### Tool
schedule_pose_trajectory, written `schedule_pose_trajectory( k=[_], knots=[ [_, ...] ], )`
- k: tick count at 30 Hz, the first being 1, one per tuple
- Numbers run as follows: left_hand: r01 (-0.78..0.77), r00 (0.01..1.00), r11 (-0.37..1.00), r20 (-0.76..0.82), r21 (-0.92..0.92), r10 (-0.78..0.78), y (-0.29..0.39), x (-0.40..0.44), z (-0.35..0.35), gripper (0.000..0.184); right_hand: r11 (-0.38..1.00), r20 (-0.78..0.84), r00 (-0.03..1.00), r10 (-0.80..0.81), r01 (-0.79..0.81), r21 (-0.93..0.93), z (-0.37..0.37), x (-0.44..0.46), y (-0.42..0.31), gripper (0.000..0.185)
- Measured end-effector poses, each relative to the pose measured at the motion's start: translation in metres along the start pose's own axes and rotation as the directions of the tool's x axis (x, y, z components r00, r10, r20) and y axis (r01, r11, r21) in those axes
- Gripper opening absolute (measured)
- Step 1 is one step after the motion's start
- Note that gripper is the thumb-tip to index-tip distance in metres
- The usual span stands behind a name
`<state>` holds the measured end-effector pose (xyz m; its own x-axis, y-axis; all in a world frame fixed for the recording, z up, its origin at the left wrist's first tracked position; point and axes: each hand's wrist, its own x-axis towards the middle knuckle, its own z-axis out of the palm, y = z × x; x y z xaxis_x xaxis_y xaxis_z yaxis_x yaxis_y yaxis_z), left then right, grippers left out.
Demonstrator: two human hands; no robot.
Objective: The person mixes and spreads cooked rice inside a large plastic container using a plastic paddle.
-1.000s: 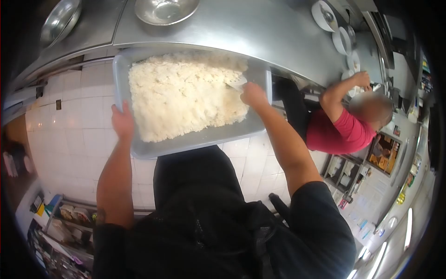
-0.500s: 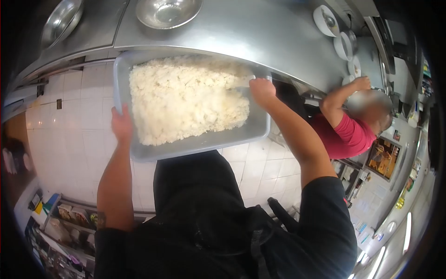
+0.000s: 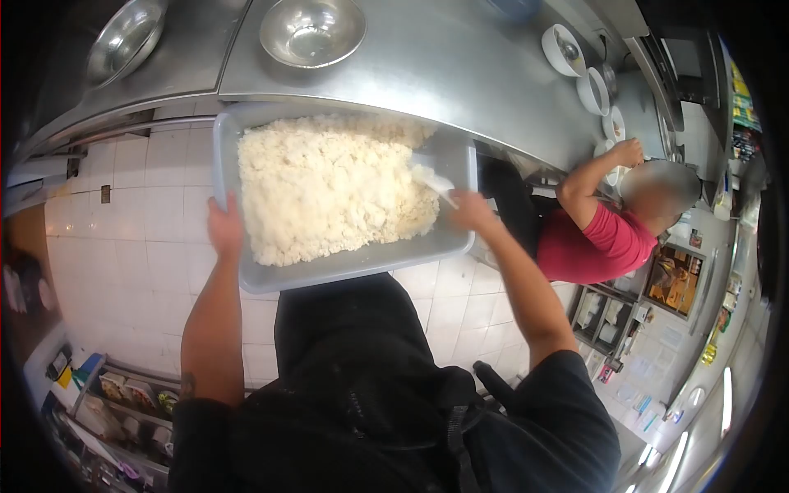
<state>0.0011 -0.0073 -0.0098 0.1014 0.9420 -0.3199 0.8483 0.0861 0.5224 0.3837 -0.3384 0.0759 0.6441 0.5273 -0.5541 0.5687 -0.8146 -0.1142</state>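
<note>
A grey plastic tub [image 3: 349,269] holds a wide bed of white rice [image 3: 329,193], with its far side beside the steel counter's edge. My left hand [image 3: 224,225] grips the tub's left wall, fingers partly hidden by the rim. Over the tub's right part, my right hand [image 3: 472,213] is closed around the handle of a white paddle [image 3: 433,178]. The paddle's blade touches the rice at its right side. Bare tub bottom shows to the right of the rice.
On the steel counter [image 3: 427,74] stand a steel bowl [image 3: 312,33], another steel bowl [image 3: 127,39] at the left and several white bowls [image 3: 592,91] at the right. A person in a red shirt [image 3: 596,242] stands at the right. Shelves [image 3: 131,403] are at lower left.
My right hand has moved down with the paddle, to the lower right part of the rice. My left hand still holds the tub. The view has shifted slightly.
</note>
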Motion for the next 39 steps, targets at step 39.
schedule_pose_trajectory(
  k=[39],
  knots=[
    [-0.02,0.999,0.997,-0.035,0.072,0.022,-0.01,0.008,0.012,0.057,0.999,0.181,0.983,-0.002,0.01,-0.044,0.044,-0.015,-0.05,0.065]
  ],
)
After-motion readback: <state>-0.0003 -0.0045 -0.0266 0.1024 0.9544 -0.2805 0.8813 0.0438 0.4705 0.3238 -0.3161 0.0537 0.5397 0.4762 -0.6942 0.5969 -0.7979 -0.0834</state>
